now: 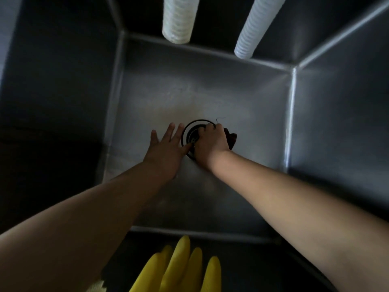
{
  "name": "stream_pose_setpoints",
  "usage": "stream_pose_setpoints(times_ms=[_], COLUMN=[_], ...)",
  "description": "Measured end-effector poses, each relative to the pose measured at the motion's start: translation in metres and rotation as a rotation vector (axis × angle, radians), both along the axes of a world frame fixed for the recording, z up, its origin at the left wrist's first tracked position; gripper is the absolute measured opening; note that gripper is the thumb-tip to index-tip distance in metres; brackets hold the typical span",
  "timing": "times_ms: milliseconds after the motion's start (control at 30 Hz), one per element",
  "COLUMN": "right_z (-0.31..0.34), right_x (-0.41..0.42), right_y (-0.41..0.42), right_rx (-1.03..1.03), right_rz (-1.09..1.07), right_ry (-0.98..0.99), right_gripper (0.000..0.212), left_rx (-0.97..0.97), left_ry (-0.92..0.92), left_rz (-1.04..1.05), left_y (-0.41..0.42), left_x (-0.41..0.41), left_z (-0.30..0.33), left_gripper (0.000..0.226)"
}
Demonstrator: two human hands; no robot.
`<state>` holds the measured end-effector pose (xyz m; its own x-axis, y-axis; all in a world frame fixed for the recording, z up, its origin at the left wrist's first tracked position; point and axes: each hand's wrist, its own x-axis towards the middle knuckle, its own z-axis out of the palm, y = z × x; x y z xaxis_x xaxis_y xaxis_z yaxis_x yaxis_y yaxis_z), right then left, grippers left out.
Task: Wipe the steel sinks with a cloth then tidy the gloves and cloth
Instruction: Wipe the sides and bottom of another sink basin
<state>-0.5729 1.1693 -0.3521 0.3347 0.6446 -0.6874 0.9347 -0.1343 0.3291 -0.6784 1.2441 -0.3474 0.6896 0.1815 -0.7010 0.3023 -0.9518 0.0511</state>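
I look straight down into a deep steel sink [210,87]. Both my arms reach to its floor. My left hand [166,148] lies flat with fingers spread, just left of the round black drain [192,131]. My right hand [210,142] is fisted over the drain, gripping a dark reddish cloth [231,139] that sticks out on its right side. A yellow rubber glove [181,268] hangs over the near rim, fingers pointing into the basin.
Two white ribbed hoses [180,20] [254,30] hang down over the far wall of the sink. The left wall [59,102] and right wall [336,114] are steep and dark. A pale frayed scrap [99,286] shows at the bottom edge.
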Motion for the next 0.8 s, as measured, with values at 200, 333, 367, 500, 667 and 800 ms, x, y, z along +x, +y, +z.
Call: stream_pose_setpoints(times_ms=[200, 333, 367, 500, 667, 800], right_z=[-0.002, -0.003, -0.003, -0.004, -0.006, -0.011], right_x=[0.007, 0.009, 0.009, 0.008, 0.006, 0.002], right_y=[-0.006, -0.013, -0.015, -0.020, -0.024, -0.026], right_rx=[0.072, 0.172, 0.196, 0.263, 0.316, 0.332], right_rz=[-0.121, -0.207, -0.218, -0.236, -0.212, -0.199], right_ry=[0.108, 0.217, 0.232, 0.255, 0.244, 0.163], right_gripper=[0.047, 0.038, 0.037, 0.039, 0.044, 0.044], left_rx=[-0.001, -0.011, -0.017, -0.014, -0.020, -0.012], left_ry=[-0.006, -0.012, -0.013, 0.010, -0.013, -0.025], left_rz=[-0.001, 0.017, 0.020, 0.019, 0.038, 0.030], left_y=[0.002, 0.001, 0.001, 0.001, 0.000, 0.000], left_x=[-0.002, 0.000, 0.000, 0.002, 0.002, 0.001], left_z=[-0.001, 0.002, 0.003, 0.006, 0.004, 0.002], left_gripper=[0.103, 0.099, 0.098, 0.102, 0.102, 0.107])
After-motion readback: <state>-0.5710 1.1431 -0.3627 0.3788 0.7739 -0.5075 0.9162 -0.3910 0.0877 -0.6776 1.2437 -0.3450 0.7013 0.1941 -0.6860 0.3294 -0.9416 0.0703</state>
